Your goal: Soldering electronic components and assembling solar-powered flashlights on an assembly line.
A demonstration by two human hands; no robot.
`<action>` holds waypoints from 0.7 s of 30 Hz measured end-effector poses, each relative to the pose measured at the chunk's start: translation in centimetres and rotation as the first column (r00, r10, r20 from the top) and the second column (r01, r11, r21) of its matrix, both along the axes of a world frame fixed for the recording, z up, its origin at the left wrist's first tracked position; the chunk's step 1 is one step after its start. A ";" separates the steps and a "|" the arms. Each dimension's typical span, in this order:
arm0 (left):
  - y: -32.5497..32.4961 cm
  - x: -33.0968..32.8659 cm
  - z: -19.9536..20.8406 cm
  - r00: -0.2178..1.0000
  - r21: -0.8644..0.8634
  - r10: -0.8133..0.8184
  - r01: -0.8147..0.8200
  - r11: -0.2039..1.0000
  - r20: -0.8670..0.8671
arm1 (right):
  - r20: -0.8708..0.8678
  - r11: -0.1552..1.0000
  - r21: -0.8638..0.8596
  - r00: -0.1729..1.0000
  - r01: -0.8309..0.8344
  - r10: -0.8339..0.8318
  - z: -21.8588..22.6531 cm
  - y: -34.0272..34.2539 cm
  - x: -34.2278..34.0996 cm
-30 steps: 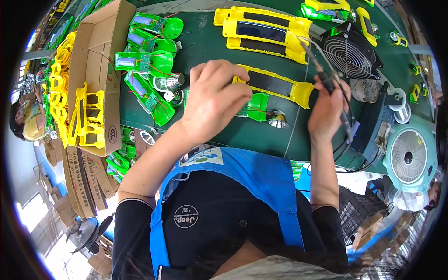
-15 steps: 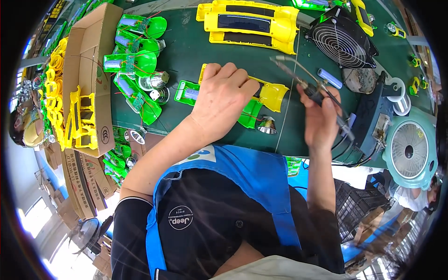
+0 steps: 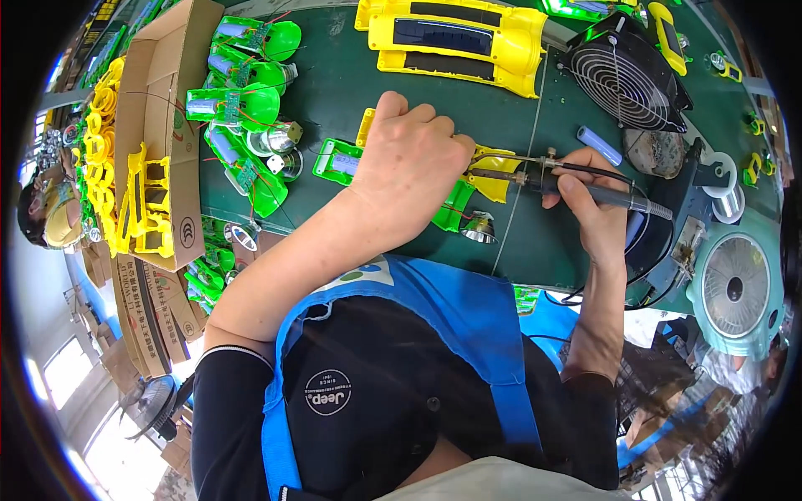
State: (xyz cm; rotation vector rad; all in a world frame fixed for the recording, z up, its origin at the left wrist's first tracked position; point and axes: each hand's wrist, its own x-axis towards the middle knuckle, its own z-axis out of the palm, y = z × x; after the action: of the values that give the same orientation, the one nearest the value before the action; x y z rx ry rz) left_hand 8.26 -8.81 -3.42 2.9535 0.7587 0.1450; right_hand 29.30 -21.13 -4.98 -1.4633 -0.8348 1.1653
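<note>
My left hand (image 3: 413, 163) is closed, knuckles up, over a yellow plastic shell (image 3: 494, 185) with a dark panel. Its fingertips and whatever they grip are hidden. Under and beside that hand lies a green lamp housing (image 3: 338, 162) with a blue cylindrical cell. A silver reflector cup (image 3: 479, 228) sits at the housing's near right end. In my right hand (image 3: 600, 219) is a soldering iron (image 3: 614, 196) with a thin feed tube along it. The iron lies nearly level, its tip pointing left at my left fingers; the exact contact point is hidden.
Yellow shells with dark panels (image 3: 447, 35) lie at the back. Wired green housings (image 3: 251, 104) line the left beside a cardboard box (image 3: 159, 75). To the right are a black fan (image 3: 618, 79), a loose blue cell (image 3: 599, 145), a solder spool (image 3: 725, 200) and a pale green fan (image 3: 733, 288).
The soldering iron has swung from a steep slant to nearly level, its tip now down beside my left hand. My right hand has shifted slightly right. My left hand stays over the yellow shell.
</note>
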 end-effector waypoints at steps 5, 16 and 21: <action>0.1 0.4 -0.3 1.000 0.036 -0.027 0.027 0.999 -0.004 | 0.025 0.998 0.002 0.998 -0.058 0.058 0.5 0.4 0.3; 0.0 1.1 0.2 0.997 0.043 -0.027 0.030 0.999 -0.078 | 0.046 0.994 0.086 0.996 0.073 -0.077 -0.4 -2.4 0.9; -0.2 1.2 0.4 0.998 0.039 -0.036 0.038 0.999 -0.055 | 0.038 0.838 0.420 0.916 0.349 -0.400 -2.0 -3.3 -1.9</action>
State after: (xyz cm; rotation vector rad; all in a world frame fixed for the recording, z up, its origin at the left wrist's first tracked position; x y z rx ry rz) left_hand 9.45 -8.97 -3.05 3.0186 0.7154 0.0786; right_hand 27.35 -24.47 -7.02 -1.2812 -0.7730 0.5645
